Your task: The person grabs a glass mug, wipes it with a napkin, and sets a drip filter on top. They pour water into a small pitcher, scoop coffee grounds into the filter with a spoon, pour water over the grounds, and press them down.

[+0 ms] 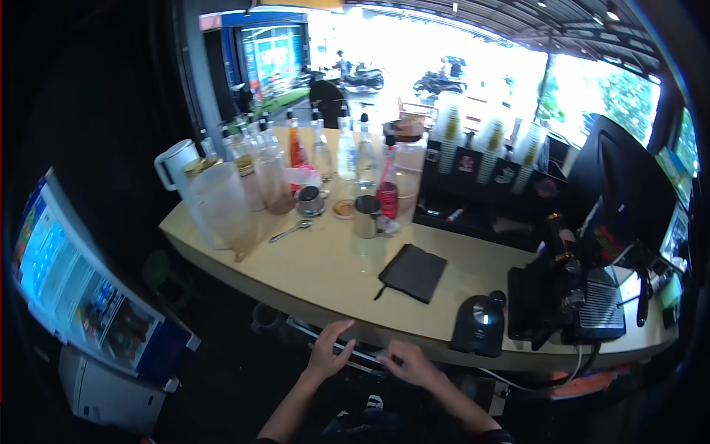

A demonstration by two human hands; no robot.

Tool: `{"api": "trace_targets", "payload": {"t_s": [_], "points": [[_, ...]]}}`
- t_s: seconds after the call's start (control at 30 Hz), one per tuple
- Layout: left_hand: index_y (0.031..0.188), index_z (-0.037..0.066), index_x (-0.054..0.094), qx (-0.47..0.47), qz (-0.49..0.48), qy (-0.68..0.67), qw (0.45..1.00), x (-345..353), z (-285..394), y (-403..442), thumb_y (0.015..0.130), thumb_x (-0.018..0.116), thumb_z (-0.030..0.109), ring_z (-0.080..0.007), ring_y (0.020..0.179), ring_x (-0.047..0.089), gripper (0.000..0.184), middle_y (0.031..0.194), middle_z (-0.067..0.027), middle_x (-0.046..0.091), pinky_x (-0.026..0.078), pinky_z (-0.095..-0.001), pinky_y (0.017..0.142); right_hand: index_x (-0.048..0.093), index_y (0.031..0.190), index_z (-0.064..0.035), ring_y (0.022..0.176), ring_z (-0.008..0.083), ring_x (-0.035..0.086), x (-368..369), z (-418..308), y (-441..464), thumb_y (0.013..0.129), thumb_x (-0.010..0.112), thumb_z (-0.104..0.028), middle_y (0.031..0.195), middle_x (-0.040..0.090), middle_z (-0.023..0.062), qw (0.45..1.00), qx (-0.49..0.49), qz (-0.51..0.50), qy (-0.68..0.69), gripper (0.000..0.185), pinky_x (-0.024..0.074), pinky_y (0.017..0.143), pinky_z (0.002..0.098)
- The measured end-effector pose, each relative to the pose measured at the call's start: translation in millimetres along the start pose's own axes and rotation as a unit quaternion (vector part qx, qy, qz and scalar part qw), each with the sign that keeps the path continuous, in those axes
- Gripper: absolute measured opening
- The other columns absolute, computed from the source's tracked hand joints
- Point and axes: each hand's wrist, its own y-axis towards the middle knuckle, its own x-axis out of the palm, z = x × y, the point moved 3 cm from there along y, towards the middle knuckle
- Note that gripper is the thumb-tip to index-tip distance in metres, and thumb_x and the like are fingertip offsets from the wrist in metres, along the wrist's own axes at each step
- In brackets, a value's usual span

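Observation:
Below the counter's front edge, my left hand (330, 351) is raised with its fingers apart and nothing in it. To its right is my right hand (407, 362), its fingers curled; a small dark thing shows at them, too small to name. Neither hand touches the counter (325, 277). Nearest above them lies a dark folded cloth or pouch (414, 272) with a short strap. A metal pitcher (366, 218) stands behind it, beside a red bottle (387, 185). A spoon (290, 231) lies farther left, near a small metal cup (310, 200).
Several bottles (346, 152) and a large clear jug (220, 203) stand at the back left. A black rack (481, 192) holds stacked plastic cups. An espresso machine (555, 288) and a black scale-like device (479, 325) are at right, a lit fridge (89, 288) at left.

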Motion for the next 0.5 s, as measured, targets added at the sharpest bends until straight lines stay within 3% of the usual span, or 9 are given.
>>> {"api": "trace_targets", "payload": {"t_s": [0.07,0.1,0.13,0.2,0.27,0.37,0.43,0.5], "points": [[0.116,0.001,0.054,-0.097,0.020,0.018,0.995,-11.9,-18.8,-47.5,0.081,0.065,0.012,-0.0272,0.104,0.058,0.039,0.109,-0.0164,0.059,0.047,-0.0350,0.086,0.053,0.072,0.0017,0.060,0.0235,0.056,33.4,28.7,-25.2,0.086,0.063,-0.022,0.065,0.054,0.0137,0.998,-0.004,-0.037,0.045,0.030,0.0432,0.056,0.0367],[0.116,0.001,0.054,-0.089,0.059,0.008,0.994,-14.3,-37.1,-70.8,0.081,0.065,0.012,-0.0272,0.104,0.058,0.039,0.109,-0.0164,0.059,0.047,-0.0350,0.086,0.055,0.073,0.0002,0.063,0.0283,0.057,46.6,48.1,-25.3,0.085,0.063,-0.022,0.068,0.056,0.0149,0.994,0.057,-0.094,0.012,0.027,0.0447,0.059,0.0382],[0.118,0.001,0.052,-0.167,0.064,0.016,0.984,-23.3,-50.8,-103.9,0.081,0.065,0.013,-0.0274,0.103,0.058,0.041,0.110,-0.0167,0.058,0.047,-0.0347,0.085,0.057,0.073,-0.0013,0.067,0.0332,0.058,73.5,71.0,-40.0,0.084,0.064,-0.022,0.071,0.057,0.0161,0.981,0.127,-0.143,0.015,0.024,0.0462,0.061,0.0396],[0.121,0.000,0.048,-0.291,0.068,0.040,0.953,-36.1,-68.5,-181.0,0.081,0.065,0.018,-0.0280,0.101,0.058,0.047,0.114,-0.0174,0.054,0.047,-0.0345,0.085,0.060,0.077,-0.0015,0.072,0.0342,0.060,131.9,137.5,-85.1,0.085,0.060,-0.020,0.074,0.061,0.0174,0.979,0.096,-0.178,0.007,0.020,0.0474,0.065,0.0412],[0.127,0.001,0.043,-0.395,0.030,0.070,0.916,-27.3,-88.9,-263.4,0.081,0.065,0.028,-0.0302,0.103,0.057,0.057,0.120,-0.0188,0.049,0.047,-0.0361,0.087,0.066,0.088,-0.0053,0.072,0.0260,0.064,173.9,208.7,-135.7,0.081,0.062,-0.017,0.081,0.066,0.0119,0.940,0.129,-0.308,-0.067,0.014,0.0490,0.064,0.0362],[0.128,0.001,0.045,-0.568,-0.087,0.171,0.800,6.3,-105.0,-393.3,0.080,0.059,0.046,-0.0351,0.114,0.052,0.067,0.127,-0.0220,0.048,0.044,-0.0408,0.093,0.066,0.089,-0.0052,0.074,0.0258,0.064,210.6,218.0,-154.3,0.082,0.062,-0.018,0.083,0.066,0.0120,0.858,0.191,-0.469,-0.082,0.016,0.0489,0.066,0.0366],[0.122,0.001,0.054,-0.677,-0.168,0.075,0.712,20.2,-93.6,-464.6,0.079,0.053,0.053,-0.0372,0.118,0.048,0.066,0.126,-0.0242,0.050,0.041,-0.0419,0.097,0.066,0.090,-0.0051,0.076,0.0257,0.064,224.1,214.6,-143.0,0.082,0.062,-0.019,0.085,0.066,0.0121,0.825,0.189,-0.524,-0.097,0.017,0.0488,0.068,0.0369],[0.112,0.001,0.062,-0.741,-0.114,0.034,0.660,53.2,-75.8,-545.2,0.079,0.051,0.053,-0.0367,0.117,0.049,0.062,0.121,-0.0237,0.055,0.040,-0.0421,0.098,0.066,0.091,-0.0050,0.078,0.0256,0.064,233.7,214.5,-123.2,0.082,0.062,-0.019,0.086,0.066,0.0122,0.801,0.171,-0.561,-0.122,0.018,0.0487,0.069,0.0371]]}}
